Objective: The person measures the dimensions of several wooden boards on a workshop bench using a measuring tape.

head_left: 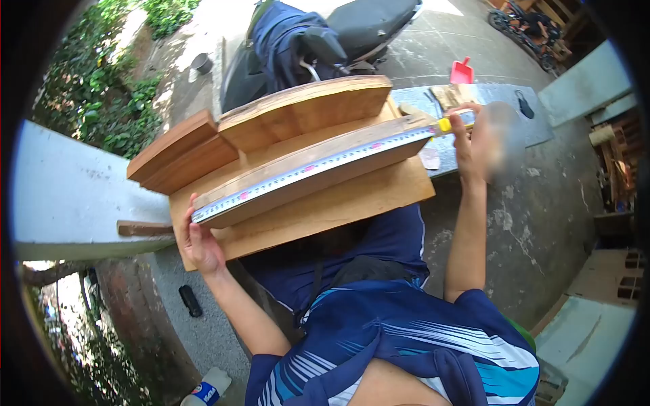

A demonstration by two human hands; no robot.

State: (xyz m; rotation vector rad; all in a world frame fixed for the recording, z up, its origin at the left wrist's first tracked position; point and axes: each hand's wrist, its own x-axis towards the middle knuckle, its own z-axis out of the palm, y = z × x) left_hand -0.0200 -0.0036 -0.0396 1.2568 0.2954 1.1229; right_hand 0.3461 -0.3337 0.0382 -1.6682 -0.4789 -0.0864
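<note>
A white measuring tape [310,168] is stretched along the edge of a long wooden piece [325,177]. At the tape's left end, my left hand [202,245] is closed on the end of that piece, its fingers at the tape's tip. My right hand [472,143] is closed round the tape's yellow case [445,125] at the other end; part of this hand is blurred. Beneath the piece lies a wide wooden board [325,209], tilted across my lap. Behind it stand a curved wooden block [308,115] and a shorter block [181,152].
A motorbike [365,34] with dark cloth stands beyond the boards. A speckled slab [535,135] holds wood scraps and a red dustpan [462,72]. At left are a pale wall [81,189], a black object [190,301] and a bottle [206,387].
</note>
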